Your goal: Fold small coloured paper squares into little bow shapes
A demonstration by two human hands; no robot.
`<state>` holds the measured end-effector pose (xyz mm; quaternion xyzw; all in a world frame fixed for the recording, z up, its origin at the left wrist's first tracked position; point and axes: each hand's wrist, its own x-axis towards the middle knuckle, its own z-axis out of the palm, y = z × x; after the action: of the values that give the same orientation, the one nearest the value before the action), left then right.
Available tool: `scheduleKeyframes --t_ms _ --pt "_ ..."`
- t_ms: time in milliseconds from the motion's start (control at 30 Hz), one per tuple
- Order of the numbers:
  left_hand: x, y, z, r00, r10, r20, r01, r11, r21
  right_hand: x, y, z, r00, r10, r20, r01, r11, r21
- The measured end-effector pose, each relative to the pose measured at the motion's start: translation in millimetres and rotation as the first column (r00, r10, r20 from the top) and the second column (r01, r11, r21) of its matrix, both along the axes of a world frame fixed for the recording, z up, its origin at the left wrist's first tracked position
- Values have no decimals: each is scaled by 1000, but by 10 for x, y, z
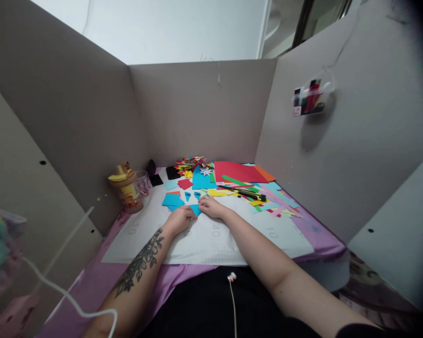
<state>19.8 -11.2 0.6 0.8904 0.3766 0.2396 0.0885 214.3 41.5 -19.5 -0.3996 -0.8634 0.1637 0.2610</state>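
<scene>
Between my two hands lies a piece of blue paper (195,210), low over the white sheet (204,249). My left hand (179,219) has its fingers closed on the paper's left side. On its right edge, the fingers of my right hand (210,207) are bent and pressed together. Just beyond them are small folded blue paper pieces (187,196). A stack of blue paper squares (172,200) sits beyond my left hand, with an orange edge showing behind it. The exact fold under my fingertips is hidden.
Beyond the hands are a yellow-black utility knife (254,195), coloured paper strips (282,199), large red paper (236,172) and a heap of folded paper stars (192,163). A yellow-lidded cup (126,190) stands left, beside a clear cup (142,182). Grey panels (204,108) enclose the table.
</scene>
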Motion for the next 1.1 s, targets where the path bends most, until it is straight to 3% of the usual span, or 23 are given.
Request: scheduleKeyframes --t_ms 167,400,600,1100 --pt "-16 14 -14 1000 -9 24 10 1000 -22 -79 27 -70 993 -116 -13 116 993 16" --pt "-14 19 -36 998 9 65 -9 1000 2 -112 -1 -56 988 -151 16 150 988 31" --pt "-2 31 -55 998 4 -60 -2 1000 30 -122 -15 -55 986 -159 46 157 986 56" --pt "7 21 -29 989 -10 -149 17 999 47 -181 -31 -44 965 -243 102 236 969 74"
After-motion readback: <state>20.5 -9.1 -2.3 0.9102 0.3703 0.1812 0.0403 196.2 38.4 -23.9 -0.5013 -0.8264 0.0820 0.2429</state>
